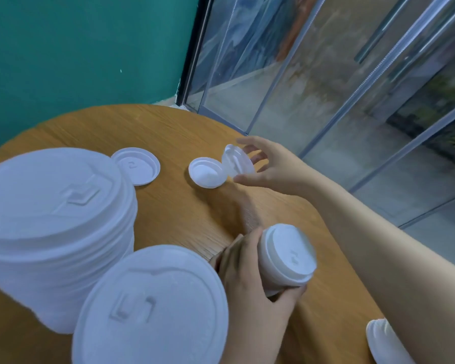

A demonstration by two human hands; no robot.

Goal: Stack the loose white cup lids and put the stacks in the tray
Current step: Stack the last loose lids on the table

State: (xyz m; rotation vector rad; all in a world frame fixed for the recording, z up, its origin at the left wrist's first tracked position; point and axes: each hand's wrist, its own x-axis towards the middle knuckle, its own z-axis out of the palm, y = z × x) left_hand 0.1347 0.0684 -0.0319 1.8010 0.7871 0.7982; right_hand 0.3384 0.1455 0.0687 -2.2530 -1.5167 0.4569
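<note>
My left hand [250,279] grips a short stack of white lids [286,257] held on its side above the round wooden table [184,132]. My right hand [271,166] reaches to the far side and pinches a single white lid [237,160], tilted up on its edge. Right beside it a loose lid [206,172] lies upside down on the table. Another upturned lid [137,165] lies further left. Two tall lid stacks stand close to the camera, one at the left [55,219] and one in front [150,308]. No tray is in view.
A teal wall rises behind the table on the left. Glass panels with metal frames [313,74] run along the right side. More white lids [384,340] show at the bottom right, partly hidden by my right forearm.
</note>
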